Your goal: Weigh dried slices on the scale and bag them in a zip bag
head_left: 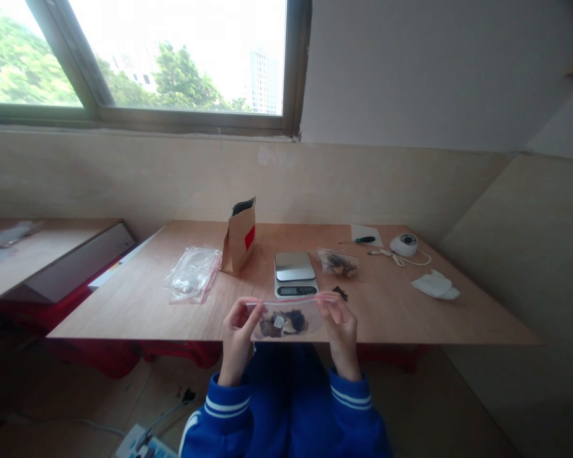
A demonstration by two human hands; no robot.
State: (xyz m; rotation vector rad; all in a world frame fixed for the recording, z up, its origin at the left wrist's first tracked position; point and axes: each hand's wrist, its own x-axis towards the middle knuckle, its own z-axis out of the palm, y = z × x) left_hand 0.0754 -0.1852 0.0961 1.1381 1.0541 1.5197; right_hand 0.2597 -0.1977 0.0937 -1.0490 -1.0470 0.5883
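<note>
Both the left hand [236, 331] and right hand [342, 327] pinch the top strip of a filled zip bag [286, 318], fingers closed on it, with another filled bag [338, 263] already beside the scale [295, 273] on the counter [410, 318]

Two hands, left [236, 331] and right [341, 327], pinch one filled zip bag [286, 318]; a second filled bag [338, 263] lies to the right of one scale [294, 273]. On the left are one pile of empty bags [193, 273] and one paper pouch [239, 236]. Far right are one screwdriver [364, 240], one round white device [403, 244] and one white cloth [435, 284].
</note>
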